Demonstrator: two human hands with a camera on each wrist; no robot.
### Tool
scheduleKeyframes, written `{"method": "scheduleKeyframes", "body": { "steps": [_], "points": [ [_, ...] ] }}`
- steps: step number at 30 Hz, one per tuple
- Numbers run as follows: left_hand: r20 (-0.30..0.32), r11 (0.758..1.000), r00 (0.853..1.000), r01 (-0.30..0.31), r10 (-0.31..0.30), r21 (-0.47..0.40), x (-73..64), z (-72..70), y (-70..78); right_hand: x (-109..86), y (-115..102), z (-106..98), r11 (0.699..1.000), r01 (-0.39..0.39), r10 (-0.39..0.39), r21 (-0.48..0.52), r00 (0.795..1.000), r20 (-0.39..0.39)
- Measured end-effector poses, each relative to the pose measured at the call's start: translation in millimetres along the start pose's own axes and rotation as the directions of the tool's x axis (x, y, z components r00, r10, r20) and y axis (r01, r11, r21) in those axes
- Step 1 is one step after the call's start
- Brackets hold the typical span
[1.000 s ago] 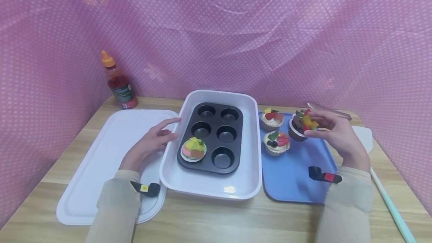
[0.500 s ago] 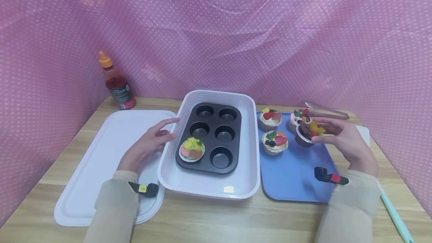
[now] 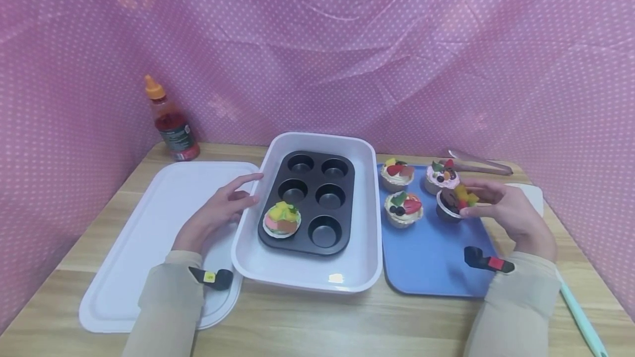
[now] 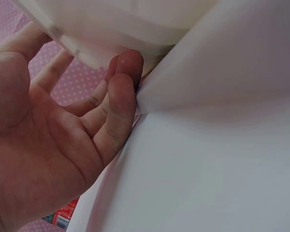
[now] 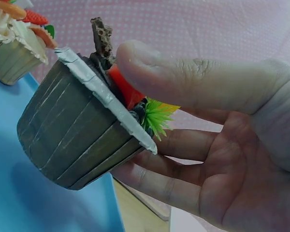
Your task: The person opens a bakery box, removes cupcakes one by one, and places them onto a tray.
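Note:
My right hand (image 3: 511, 211) pinches a chocolate cupcake (image 3: 448, 208) by its fruit-topped side, above the blue tray (image 3: 426, 269). In the right wrist view the cupcake (image 5: 77, 125) is tilted, its dark pleated cup showing, with the thumb at the topping. My left hand (image 3: 218, 208) touches the left rim of a deep white tub (image 3: 307, 277); in the left wrist view its bent fingertips lie against the outer wall. A black muffin pan (image 3: 307, 244) stands in the tub, with a fruit cupcake (image 3: 281, 219) at its front left cup.
Several other cupcakes stand on the blue tray, one pink-creamed (image 3: 441, 177). A white lid-like tray (image 3: 144, 247) lies left. A sauce bottle (image 3: 177, 134) is behind it. Tongs (image 3: 481, 165) lie at the back right, and a spatula (image 3: 577, 307) with a pale green handle at far right.
My right hand has drawn the chocolate cupcake slightly right and toward me, away from the pink-creamed cupcake, which now shows more fully. The left hand has stayed at the tub's rim.

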State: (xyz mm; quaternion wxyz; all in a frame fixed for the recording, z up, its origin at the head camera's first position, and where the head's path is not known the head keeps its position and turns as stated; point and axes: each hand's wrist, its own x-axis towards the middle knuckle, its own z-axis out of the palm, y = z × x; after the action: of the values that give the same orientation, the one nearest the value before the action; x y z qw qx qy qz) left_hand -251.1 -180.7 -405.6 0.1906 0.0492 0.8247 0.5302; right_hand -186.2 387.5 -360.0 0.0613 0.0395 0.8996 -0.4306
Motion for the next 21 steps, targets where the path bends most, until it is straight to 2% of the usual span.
{"method": "scheduleKeyframes", "body": {
  "steps": [5, 21],
  "points": [
    [0.001, 1.000, 1.000, -0.008, 0.008, -0.020, 0.5, 0.6, 0.1, 2.0, 2.5, 1.8, 1.000, -0.007, 0.007, -0.017, 0.999, 0.031],
    [-0.001, 1.000, 1.000, 0.000, 0.000, 0.008, -1.8, 0.9, 2.3, 3.9, 3.1, 3.9, 1.000, 0.002, -0.002, -0.004, 0.996, 0.093]
  ]
}}
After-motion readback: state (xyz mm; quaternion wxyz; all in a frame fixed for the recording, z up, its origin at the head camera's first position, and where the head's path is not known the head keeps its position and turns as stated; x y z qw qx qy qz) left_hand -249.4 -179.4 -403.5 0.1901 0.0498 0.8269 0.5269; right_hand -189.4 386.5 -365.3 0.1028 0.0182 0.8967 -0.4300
